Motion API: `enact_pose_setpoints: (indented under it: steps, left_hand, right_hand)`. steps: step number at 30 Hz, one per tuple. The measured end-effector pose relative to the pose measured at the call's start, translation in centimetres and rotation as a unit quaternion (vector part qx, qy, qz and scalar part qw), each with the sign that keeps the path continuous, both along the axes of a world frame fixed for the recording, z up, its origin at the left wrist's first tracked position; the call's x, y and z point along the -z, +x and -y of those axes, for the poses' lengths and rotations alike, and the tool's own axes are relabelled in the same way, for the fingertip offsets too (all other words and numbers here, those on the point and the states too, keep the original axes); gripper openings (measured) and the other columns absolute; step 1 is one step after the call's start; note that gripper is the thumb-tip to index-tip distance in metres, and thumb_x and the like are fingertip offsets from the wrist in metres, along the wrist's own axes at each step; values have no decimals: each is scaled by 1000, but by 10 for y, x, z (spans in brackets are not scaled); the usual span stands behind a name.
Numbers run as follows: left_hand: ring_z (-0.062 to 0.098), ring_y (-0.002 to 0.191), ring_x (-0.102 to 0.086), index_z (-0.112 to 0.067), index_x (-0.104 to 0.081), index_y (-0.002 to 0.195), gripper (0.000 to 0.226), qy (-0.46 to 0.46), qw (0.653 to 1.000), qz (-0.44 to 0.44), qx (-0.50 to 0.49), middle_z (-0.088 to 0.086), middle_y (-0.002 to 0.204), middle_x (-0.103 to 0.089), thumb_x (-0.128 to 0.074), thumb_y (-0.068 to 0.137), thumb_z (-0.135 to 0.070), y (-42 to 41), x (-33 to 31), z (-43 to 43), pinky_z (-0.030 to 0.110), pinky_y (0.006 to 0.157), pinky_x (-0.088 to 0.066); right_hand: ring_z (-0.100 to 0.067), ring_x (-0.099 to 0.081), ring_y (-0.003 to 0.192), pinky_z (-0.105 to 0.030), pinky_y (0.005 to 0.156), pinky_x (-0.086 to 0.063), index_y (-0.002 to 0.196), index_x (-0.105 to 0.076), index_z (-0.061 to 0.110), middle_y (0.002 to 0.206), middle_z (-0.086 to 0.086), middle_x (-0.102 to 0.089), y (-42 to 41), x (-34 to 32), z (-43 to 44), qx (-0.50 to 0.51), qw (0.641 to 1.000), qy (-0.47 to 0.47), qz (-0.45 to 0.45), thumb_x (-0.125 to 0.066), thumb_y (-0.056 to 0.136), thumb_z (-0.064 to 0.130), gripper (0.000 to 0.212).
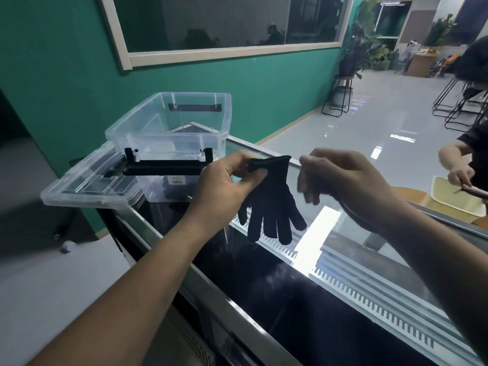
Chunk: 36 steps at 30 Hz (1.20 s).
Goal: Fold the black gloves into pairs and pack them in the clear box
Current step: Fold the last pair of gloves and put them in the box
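Note:
A black glove [272,204] hangs fingers down above the glass counter, held by its cuff. My left hand [224,180] pinches the cuff's left side. My right hand [340,180] hovers just right of the cuff, fingers loosely curled and slightly blurred, touching nothing that I can see. The clear box [174,120] stands at the counter's far left end, with a black handle bar across its near side. Dark shapes, possibly more gloves, show through its lower wall; what they are is unclear.
The clear lid [87,186] lies flat beside the box, overhanging the counter's left edge. The glass-topped counter [343,273] runs from left to lower right. Another person's hands [459,175] work over a cream tray [454,199] at the right. Stools stand on the floor behind.

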<state>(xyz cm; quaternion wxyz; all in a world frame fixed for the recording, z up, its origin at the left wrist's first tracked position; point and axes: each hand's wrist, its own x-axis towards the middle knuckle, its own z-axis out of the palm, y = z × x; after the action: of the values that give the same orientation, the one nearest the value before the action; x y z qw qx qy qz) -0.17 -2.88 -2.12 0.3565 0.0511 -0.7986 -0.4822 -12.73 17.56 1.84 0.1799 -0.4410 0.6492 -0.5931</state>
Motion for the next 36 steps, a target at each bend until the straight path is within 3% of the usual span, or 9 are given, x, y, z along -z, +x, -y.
enact_pose_setpoints:
  steps: [2,5,8,13,16,21,30,32,36]
  left_hand:
    - [7,80,-69,-42,-75,94,20,-25,1000,-3,-14,-18,85,-76,-78,99,-23,2,-5,-3,32,78,-59]
    - [-8,65,-59,-37,-74,97,21,-80,996,-16,-33,-26,77,-70,-79,99,-16,10,-10,-14,4,65,-40]
    - [-3,71,-62,-23,-78,103,12,-136,989,-51,-43,-14,86,-68,-80,97,-13,17,-6,-23,4,67,-39]
    - [11,84,-68,-15,-80,105,14,-180,983,-30,-2,-6,100,-69,-83,93,-7,29,15,-30,16,78,-52]
    - [10,90,-68,-17,-80,107,22,-188,982,1,33,-8,103,-69,-83,91,-2,37,32,-35,19,81,-55]
    - [12,102,-71,-22,-81,109,24,-189,979,48,68,-13,106,-68,-81,91,-6,47,57,-34,28,90,-58]
    - [11,103,-66,-33,-78,108,15,-218,958,160,99,-15,102,-70,-76,95,-27,56,71,-33,30,93,-52]
    - [10,105,-65,-34,-77,108,14,-222,953,175,109,-16,104,-69,-77,94,-32,57,71,-34,29,94,-52]
    - [9,109,-63,-34,-77,109,29,-209,947,205,132,-17,110,-65,-81,88,-54,59,69,-35,29,94,-53]
  right_hand:
    - [-34,-72,73,-36,66,-56,98,-67,-17,92,-30,-76,11,10,2,-118,983,80,114,-51,109,40,60]
    - [-42,-73,109,-42,90,-56,133,-62,-14,127,-37,-70,20,40,12,-239,916,177,269,-30,101,76,101]
    - [-44,-63,132,-49,109,-47,152,-50,-8,146,-35,-60,18,67,23,-244,875,141,393,-23,93,89,116]
    - [-42,-58,133,-56,130,-26,141,-61,0,145,-28,-59,6,82,30,-230,855,32,464,-30,99,85,100]
    - [-42,-61,131,-53,122,-40,153,-51,-1,149,-28,-57,-3,86,32,-208,848,18,487,-33,100,83,101]
    - [-43,-36,157,-55,134,-15,160,-42,-2,166,-26,-42,-17,92,35,-173,843,35,507,-40,96,86,109]
    - [-51,-55,137,-55,130,-29,140,-61,-9,143,-37,-56,-39,100,39,-40,908,47,413,-46,99,75,95]
    - [-42,-59,120,-52,123,-37,132,-68,-3,127,-28,-59,-42,100,40,3,924,56,378,-56,94,74,88]
    - [-35,-69,125,-45,111,-52,134,-65,1,128,-20,-75,-45,94,43,56,952,59,295,-50,108,54,61]
